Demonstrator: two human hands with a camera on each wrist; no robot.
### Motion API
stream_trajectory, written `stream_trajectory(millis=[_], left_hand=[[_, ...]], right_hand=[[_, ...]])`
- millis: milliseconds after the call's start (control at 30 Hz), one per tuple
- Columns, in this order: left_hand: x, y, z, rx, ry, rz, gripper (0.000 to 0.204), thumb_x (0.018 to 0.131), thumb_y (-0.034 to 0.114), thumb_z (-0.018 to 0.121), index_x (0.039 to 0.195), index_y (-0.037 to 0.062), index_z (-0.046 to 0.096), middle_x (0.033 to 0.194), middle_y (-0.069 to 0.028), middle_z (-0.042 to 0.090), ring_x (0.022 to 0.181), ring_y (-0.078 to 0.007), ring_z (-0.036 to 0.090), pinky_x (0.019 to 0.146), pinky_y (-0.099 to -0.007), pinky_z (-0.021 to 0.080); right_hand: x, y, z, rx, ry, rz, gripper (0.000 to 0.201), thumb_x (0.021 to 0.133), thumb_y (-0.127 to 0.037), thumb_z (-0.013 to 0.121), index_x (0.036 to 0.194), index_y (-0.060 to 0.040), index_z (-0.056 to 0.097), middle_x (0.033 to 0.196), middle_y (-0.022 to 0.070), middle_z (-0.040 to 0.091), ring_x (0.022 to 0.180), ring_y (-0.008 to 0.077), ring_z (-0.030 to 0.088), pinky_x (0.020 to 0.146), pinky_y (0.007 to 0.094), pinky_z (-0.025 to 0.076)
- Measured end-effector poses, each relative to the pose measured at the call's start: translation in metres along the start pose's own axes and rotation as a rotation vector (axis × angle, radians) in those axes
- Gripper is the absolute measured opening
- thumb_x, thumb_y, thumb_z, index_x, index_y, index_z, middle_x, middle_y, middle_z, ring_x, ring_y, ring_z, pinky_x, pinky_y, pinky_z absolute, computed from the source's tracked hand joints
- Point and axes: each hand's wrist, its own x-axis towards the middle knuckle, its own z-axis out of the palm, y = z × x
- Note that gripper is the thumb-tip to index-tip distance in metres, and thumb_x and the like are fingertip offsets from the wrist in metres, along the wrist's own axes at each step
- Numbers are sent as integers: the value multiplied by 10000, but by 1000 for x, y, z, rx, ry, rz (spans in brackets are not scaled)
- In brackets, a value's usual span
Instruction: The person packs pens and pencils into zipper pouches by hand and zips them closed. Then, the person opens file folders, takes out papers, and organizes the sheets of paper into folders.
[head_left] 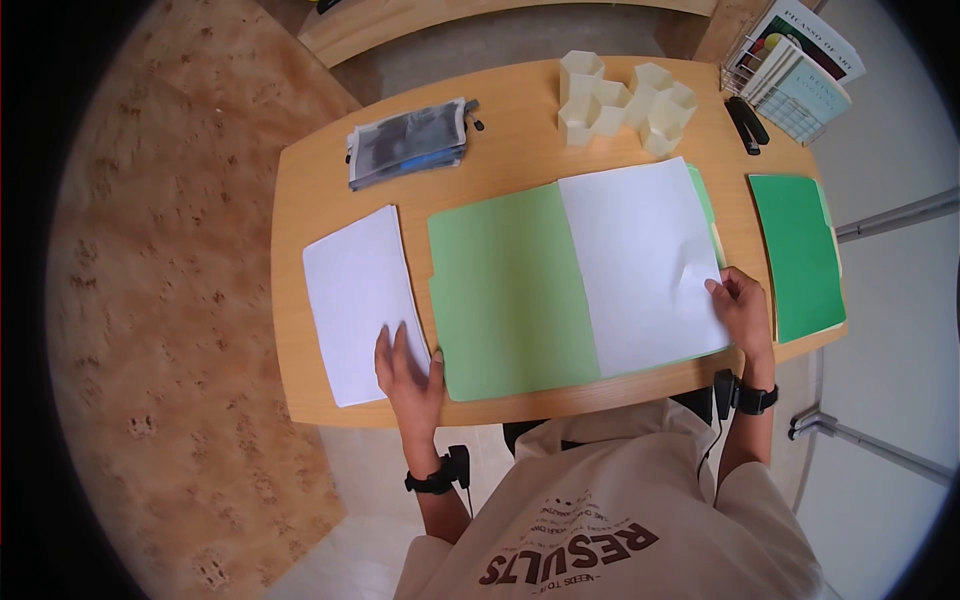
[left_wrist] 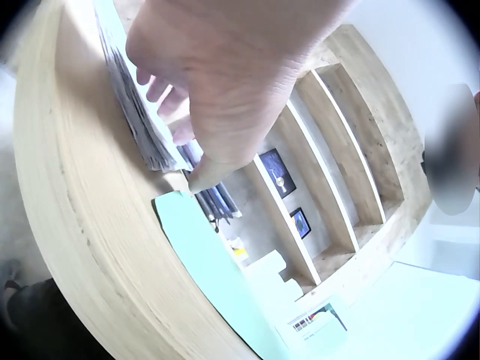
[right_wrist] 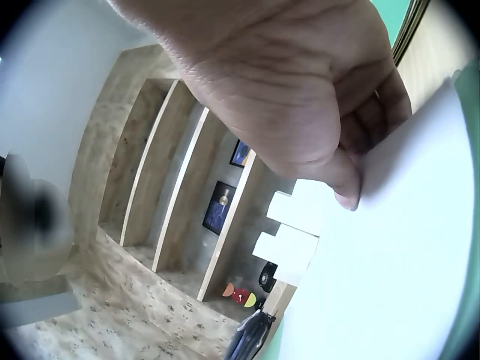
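A light green file folder (head_left: pixel 510 290) lies spread open on the desk, with white paper (head_left: pixel 640 250) over its right half. My right hand (head_left: pixel 743 308) pinches that paper by its right edge, thumb on top, and the sheet buckles slightly beside the thumb. In the right wrist view the thumb presses on the white paper (right_wrist: pixel 375 277); the other fingertips are partly hidden. My left hand (head_left: pixel 410 385) rests with fingers spread over the near right corner of a white paper stack (head_left: pixel 350 300). Its thumb reaches the folder's left edge.
Behind the folder stand cream hexagonal holders (head_left: pixel 595 105) and a pile of zippered pouches (head_left: pixel 408 145). A black stapler (head_left: pixel 747 126) lies near a wire rack of books (head_left: pixel 800 75). Darker green folders (head_left: pixel 800 255) lie at the right edge. Wooden shelves (left_wrist: pixel 330 150) rise beyond the desk.
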Motion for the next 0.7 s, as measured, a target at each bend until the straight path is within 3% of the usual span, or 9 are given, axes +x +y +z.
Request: stream_trajectory(millis=[267, 700], left_hand=[[-5, -6, 2, -26, -36, -39, 545, 917, 104, 703, 1443, 65, 566, 1537, -237, 449, 1413, -419, 431, 1175, -498, 356], [-5, -14, -5, -171, -41, -93, 410, 954, 126, 674, 1356, 52, 636, 1481, -208, 504, 1363, -379, 505, 1137, -466, 407]], right_hand=[[-6, 7, 4, -14, 30, -38, 145, 967, -103, 701, 964, 22, 628, 679, -5, 521, 637, 73, 425, 570, 265, 389], [-9, 14, 8, 26, 30, -14, 147, 965, -113, 700, 956, 11, 622, 665, 6, 516, 621, 93, 414, 568, 278, 387]])
